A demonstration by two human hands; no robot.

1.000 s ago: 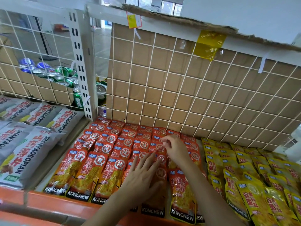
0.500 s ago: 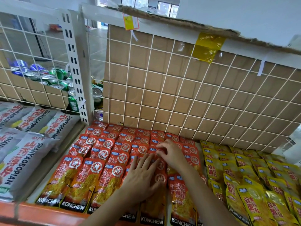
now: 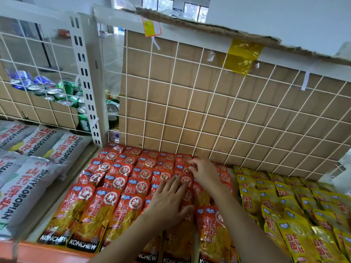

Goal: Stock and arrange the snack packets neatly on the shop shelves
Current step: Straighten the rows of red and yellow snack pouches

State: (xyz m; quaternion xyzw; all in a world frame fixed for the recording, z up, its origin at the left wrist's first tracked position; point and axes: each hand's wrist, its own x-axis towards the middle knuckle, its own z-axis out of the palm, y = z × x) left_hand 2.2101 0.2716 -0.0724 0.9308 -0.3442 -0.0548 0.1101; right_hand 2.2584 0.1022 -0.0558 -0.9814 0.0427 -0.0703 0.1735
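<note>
Red KONCHEW snack packets (image 3: 117,188) lie in overlapping, shingled columns on the shelf, running from the orange front lip (image 3: 47,250) back to the wire grid panel (image 3: 218,111) with its brown cardboard backing. To their right sits a similar spread of yellow packets (image 3: 281,205); to the left, large grey SHANYAOBOPIAN bags (image 3: 28,179), with drink cans (image 3: 62,92) behind the mesh.

The left hand (image 3: 167,202) rests flat with its fingers spread, palm pressing down on a middle column of red packets, gripping nothing. The right hand (image 3: 206,172) reaches further back, its fingertips (image 3: 191,168) pinched at the top edge of a packet in the rear rows; whether it truly has hold of that edge or only nudges it, I cannot tell.

These look like light, thin, glossy foil pouches (soft in the middle, stiffer along the sealed seams), so they will probably slide over one another readily. The best hold is likely a pinch on the top seam, with the other palm pinning the neighbours so the row does not skid out of line. The red section looks nearly full, and the work seems to be straightening.
</note>
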